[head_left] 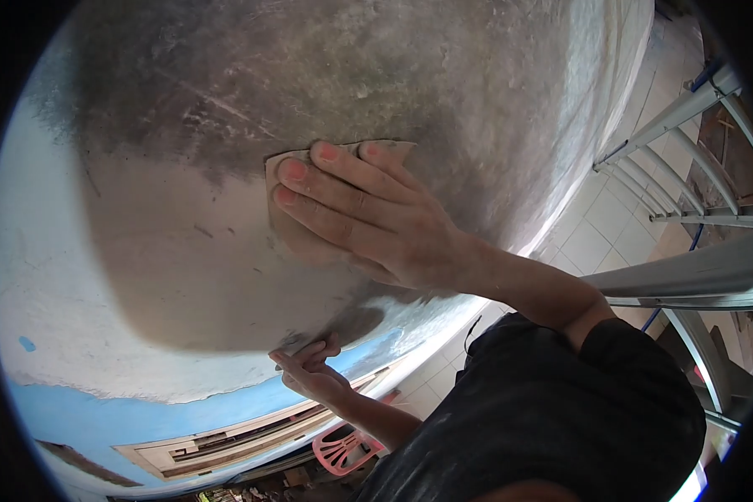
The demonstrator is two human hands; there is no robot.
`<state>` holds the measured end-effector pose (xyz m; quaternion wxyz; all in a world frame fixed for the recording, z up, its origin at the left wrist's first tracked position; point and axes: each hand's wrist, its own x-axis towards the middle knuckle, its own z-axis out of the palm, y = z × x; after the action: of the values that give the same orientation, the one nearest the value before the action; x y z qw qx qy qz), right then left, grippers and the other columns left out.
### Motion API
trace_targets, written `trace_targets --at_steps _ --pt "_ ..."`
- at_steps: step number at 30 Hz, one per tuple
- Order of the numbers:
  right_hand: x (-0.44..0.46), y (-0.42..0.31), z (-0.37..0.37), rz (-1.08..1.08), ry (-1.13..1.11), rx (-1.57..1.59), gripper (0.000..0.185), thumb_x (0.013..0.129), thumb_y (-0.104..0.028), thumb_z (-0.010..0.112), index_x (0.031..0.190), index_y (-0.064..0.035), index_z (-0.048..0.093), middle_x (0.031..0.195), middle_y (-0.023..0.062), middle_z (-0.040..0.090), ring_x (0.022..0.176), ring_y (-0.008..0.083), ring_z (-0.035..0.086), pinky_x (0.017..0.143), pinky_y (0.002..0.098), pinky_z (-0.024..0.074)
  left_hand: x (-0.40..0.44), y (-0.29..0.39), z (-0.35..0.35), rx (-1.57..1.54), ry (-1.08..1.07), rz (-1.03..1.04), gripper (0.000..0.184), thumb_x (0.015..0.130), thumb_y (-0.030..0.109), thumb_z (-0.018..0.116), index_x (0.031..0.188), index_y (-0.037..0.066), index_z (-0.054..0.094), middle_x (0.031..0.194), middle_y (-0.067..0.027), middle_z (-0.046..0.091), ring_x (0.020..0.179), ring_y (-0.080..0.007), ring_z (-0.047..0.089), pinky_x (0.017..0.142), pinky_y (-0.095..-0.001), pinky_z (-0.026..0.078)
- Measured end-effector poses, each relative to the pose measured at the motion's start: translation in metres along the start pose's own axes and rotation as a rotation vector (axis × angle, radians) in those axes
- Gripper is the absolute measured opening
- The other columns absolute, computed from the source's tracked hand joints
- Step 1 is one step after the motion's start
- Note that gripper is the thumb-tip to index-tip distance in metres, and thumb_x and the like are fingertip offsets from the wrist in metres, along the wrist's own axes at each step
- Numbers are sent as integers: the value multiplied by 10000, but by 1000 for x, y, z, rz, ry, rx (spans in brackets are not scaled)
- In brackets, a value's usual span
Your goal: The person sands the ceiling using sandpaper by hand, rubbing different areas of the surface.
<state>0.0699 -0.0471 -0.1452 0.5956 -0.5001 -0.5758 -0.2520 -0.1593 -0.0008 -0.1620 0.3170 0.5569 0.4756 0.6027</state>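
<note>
My right hand (385, 217) lies flat on a wall, pressing a piece of sandpaper (274, 167) under its outstretched fingers. The sheet's pale edge shows beyond the fingertips; the rest of it is hidden beneath the hand. Around it the wall surface (176, 243) is smooth and greyish, with darker scuffed patches above and a few small marks. My left hand (314, 376) is lower down, close to the wall, with its fingers partly bent and apart. I see nothing held in it, though a dark shadow falls beside its fingertips.
Blue paint (201, 410) borders the pale coating, near a slatted wall opening (234, 443). A pink plastic chair (343, 452) stands beyond my left arm. To the right are a metal frame with curved bars (686, 125) and a tiled floor (590, 234).
</note>
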Motion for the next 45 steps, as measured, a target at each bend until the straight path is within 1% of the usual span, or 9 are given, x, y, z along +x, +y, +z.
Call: trace_targets --at_steps 3,9,12,13,18,21,26,33,45 --pt "-33 -6 12 110 69 -34 508 859 -194 570 1348 -109 458 1459 61 362 1378 234 272 1125 432 217 0 1 0 3 8 -8 719 945 509 412 522 -50 571 379 -144 504 361 -218 554 583 -338 569" --pt "-2 -15 8 122 116 15 499 877 -161 544 1361 -95 442 1459 78 359 1376 257 274 1121 439 214 0 1 -2 -4 -8 -6 685 907 529 493 538 -45 553 413 -119 498 380 -203 538 553 -360 572" --pt "7 -12 8 31 83 -27 418 926 -169 488 1314 -14 483 1401 178 424 1364 330 292 1122 482 142 2 -2 -8 -43 -61 11 681 909 520 497 538 -49 553 416 -125 502 379 -204 540 553 -357 572" --pt "-2 -11 11 33 76 13 420 919 -163 500 1312 -18 486 1400 173 427 1364 326 293 1120 475 150 3 -1 -8 -17 -66 -6 736 947 512 410 556 -87 583 413 -164 533 382 -248 579 564 -344 560" --pt "-15 -6 12 13 60 54 525 847 -141 582 1350 -78 445 1441 81 386 1366 249 294 1109 436 235 2 -2 -9 -27 -51 -4 740 948 511 408 537 -80 581 410 -158 527 378 -251 578 570 -365 579" --pt "22 -6 -4 -59 56 99 411 900 -163 536 1294 -49 518 1410 122 432 1364 263 312 1109 425 212 2 -4 -5 -34 -40 17 742 948 510 405 531 -78 578 395 -150 514 370 -251 572 560 -361 581" --pt "-23 -2 11 -7 27 134 455 874 -180 575 1307 -57 507 1416 99 430 1364 237 312 1103 418 229 0 2 -1 -35 -15 14 736 948 509 404 524 -68 569 394 -143 511 363 -240 562 561 -362 584" --pt "35 -7 -2 -68 68 182 430 895 -183 535 1314 -92 504 1418 68 429 1366 214 309 1119 420 208 0 2 -2 -3 0 -8 744 952 513 384 533 -74 570 387 -151 504 362 -250 562 576 -371 583" --pt "19 -5 -4 -87 -18 319 437 873 -153 552 1305 -103 517 1383 37 478 1343 187 353 1118 411 228 2 -1 -3 13 -1 1 748 933 549 397 523 -52 567 388 -117 488 368 -228 550 601 -388 580"
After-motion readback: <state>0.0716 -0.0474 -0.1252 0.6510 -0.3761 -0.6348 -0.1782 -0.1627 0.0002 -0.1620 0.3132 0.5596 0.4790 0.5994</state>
